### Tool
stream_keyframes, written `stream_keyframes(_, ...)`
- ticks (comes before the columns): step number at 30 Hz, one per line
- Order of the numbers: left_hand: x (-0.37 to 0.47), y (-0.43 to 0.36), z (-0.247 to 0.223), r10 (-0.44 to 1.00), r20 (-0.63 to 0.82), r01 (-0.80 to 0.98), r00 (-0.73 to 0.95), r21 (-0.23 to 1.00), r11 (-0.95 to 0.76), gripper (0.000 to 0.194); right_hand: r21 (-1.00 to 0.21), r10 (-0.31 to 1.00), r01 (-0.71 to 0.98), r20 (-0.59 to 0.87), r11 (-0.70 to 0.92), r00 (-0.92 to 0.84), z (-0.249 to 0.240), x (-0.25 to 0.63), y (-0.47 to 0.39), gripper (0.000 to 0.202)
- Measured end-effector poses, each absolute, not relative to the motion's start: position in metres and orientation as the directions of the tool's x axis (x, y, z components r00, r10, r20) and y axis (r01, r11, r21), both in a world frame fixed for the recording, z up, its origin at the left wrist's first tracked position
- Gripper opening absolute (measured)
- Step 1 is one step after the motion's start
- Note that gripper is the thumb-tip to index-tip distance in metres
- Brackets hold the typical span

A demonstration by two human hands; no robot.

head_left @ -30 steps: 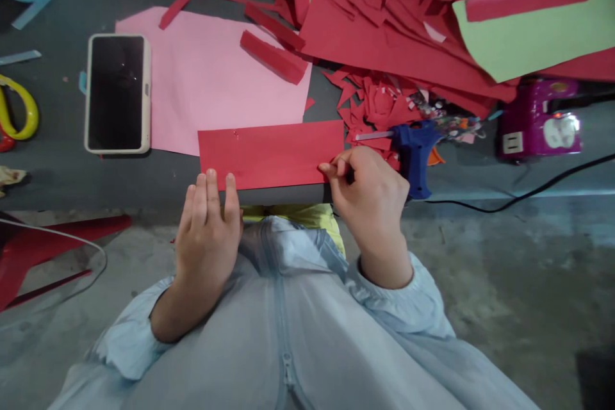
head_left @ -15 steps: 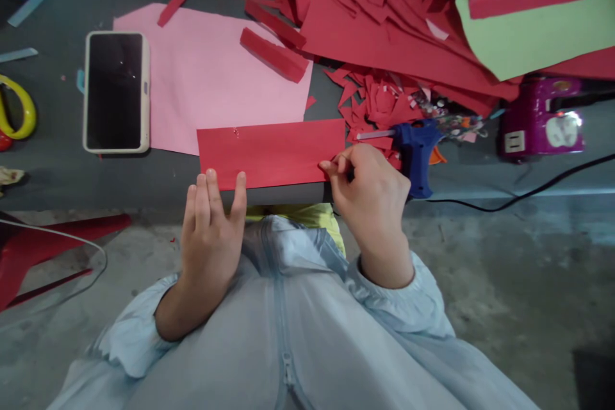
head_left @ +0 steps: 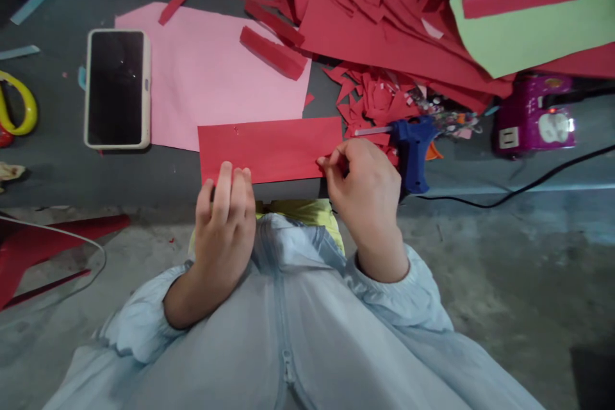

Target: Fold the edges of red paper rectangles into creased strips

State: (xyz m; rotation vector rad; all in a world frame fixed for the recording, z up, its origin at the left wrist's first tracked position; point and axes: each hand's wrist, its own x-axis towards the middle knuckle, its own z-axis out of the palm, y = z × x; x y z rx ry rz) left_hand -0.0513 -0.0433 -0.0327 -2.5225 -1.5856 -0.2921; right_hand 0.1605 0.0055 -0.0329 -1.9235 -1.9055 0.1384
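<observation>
A rectangular strip of red paper (head_left: 269, 147) lies lengthwise along the table's near edge, its far part over a pink sheet (head_left: 202, 77). Small glossy specks, perhaps glue, show near its far left edge. My left hand (head_left: 225, 230) rests its outstretched fingers on the strip's near edge, left of the middle. At the near right corner, my right hand (head_left: 368, 198) pinches the paper between thumb and forefinger. Just right of that hand lies a blue glue gun (head_left: 414, 150), its nozzle end pointing left.
A phone (head_left: 118, 88) lies left of the strip, with yellow-handled scissors (head_left: 26, 109) farther left. Red scraps (head_left: 375, 99), a green sheet (head_left: 533, 32) and a purple box (head_left: 533, 115) with a lit spot fill the right. A black cord (head_left: 490, 205) runs along the edge.
My left hand has shifted right along the near edge, its fingers now closer together and slightly bent. The right hand keeps its pinch at the corner. The view has shifted slightly.
</observation>
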Motion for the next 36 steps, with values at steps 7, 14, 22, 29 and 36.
stream_keyframes(7, -0.049, -0.045, -0.051, 0.865, 0.256, 0.9, 0.431, -0.048, -0.434, 0.067, -0.343, 0.966, 0.938, 0.254, 0.046, 0.045, -0.028, 0.155, 0.004, 0.012)
stream_keyframes(14, -0.045, -0.041, -0.043, 0.866, 0.211, 0.891, 0.453, -0.075, -0.448, 0.069, -0.333, 0.964, 0.936, 0.266, 0.116, -0.024, -0.034, 0.156, 0.004, 0.017)
stream_keyframes(22, -0.029, -0.029, -0.022, 0.821, 0.09, 0.825, 0.564, -0.114, -0.554, 0.048, -0.282, 0.962, 0.955, 0.272, 0.096, -0.016, -0.035, 0.156, 0.004, 0.018)
stream_keyframes(29, -0.016, -0.029, -0.03, 0.794, 0.022, 0.792, 0.608, -0.09, -0.604, 0.049, -0.274, 0.964, 0.956, 0.265, 0.105, -0.03, -0.034, 0.157, 0.004, 0.016)
stream_keyframes(36, 0.0, -0.021, -0.014, 0.814, -0.094, 0.789, 0.574, -0.204, -0.58, 0.061, -0.297, 0.968, 0.949, 0.251, 0.105, -0.028, -0.036, 0.159, 0.007, 0.016)
